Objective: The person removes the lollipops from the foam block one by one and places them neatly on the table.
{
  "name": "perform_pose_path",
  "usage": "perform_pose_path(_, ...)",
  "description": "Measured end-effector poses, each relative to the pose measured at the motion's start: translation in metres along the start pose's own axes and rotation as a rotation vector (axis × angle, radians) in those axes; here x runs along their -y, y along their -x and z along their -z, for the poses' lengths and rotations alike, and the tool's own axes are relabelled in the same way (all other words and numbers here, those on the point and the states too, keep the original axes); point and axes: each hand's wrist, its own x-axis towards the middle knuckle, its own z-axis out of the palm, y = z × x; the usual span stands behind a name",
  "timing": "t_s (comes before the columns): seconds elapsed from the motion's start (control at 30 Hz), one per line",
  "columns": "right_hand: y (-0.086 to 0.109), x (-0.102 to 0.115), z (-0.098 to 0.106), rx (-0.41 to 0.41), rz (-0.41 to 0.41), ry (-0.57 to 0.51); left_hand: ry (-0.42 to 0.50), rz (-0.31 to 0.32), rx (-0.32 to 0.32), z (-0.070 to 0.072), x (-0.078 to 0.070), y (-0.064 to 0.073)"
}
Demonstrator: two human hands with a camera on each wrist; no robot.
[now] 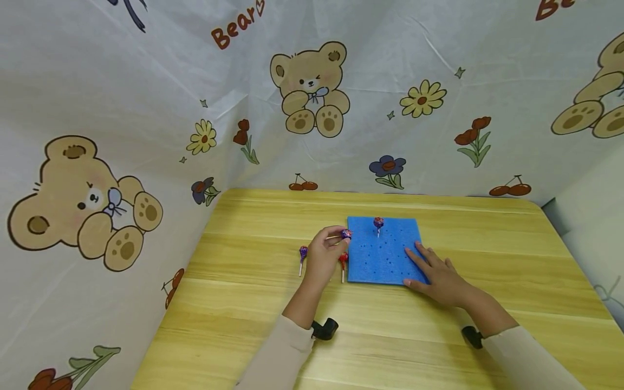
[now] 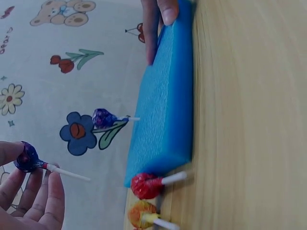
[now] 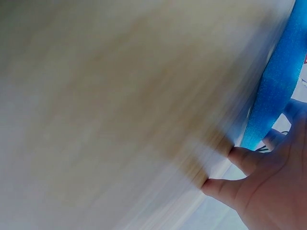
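Note:
My left hand pinches a lollipop in a purple-blue wrapper by its head. Its white stick points away from the palm in the left wrist view. The hand is at the left edge of a blue foam block dotted with small holes. Another wrapped lollipop stands upright in the block, toward the back. On the block's right side rests my right hand, fingers spread; in the right wrist view two fingertips touch the tabletop beside the block.
Left of the block lie a red lollipop, a yellow lollipop and a purple lollipop, the yellow one hidden behind my left hand in the head view. The wooden table meets a bear-print cloth at the back and left.

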Motion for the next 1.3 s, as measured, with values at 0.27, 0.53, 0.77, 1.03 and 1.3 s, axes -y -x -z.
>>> perform_pose_path(0.27,0.001,0.001,0.001,-0.003,0.004,-0.004,-0.027,0.036,-0.047,0.023,0.003,0.002)
perform_pose_path(0.53,0.000,0.001,0.001,0.008,-0.009,-0.005,-0.037,0.040,-0.093,0.042,0.005,0.002)
perform_pose_path(0.77,0.000,0.001,0.001,0.006,-0.003,-0.012,-0.035,0.041,-0.136,0.057,0.007,0.000)
perform_pose_path(1.03,0.000,0.000,0.000,0.006,-0.007,-0.024,-0.050,0.033,-0.179,0.072,0.013,-0.002)
perform_pose_path(1.3,-0.001,-0.002,-0.001,0.006,-0.006,-0.016,-0.074,0.053,-0.206,0.088,0.022,-0.005)
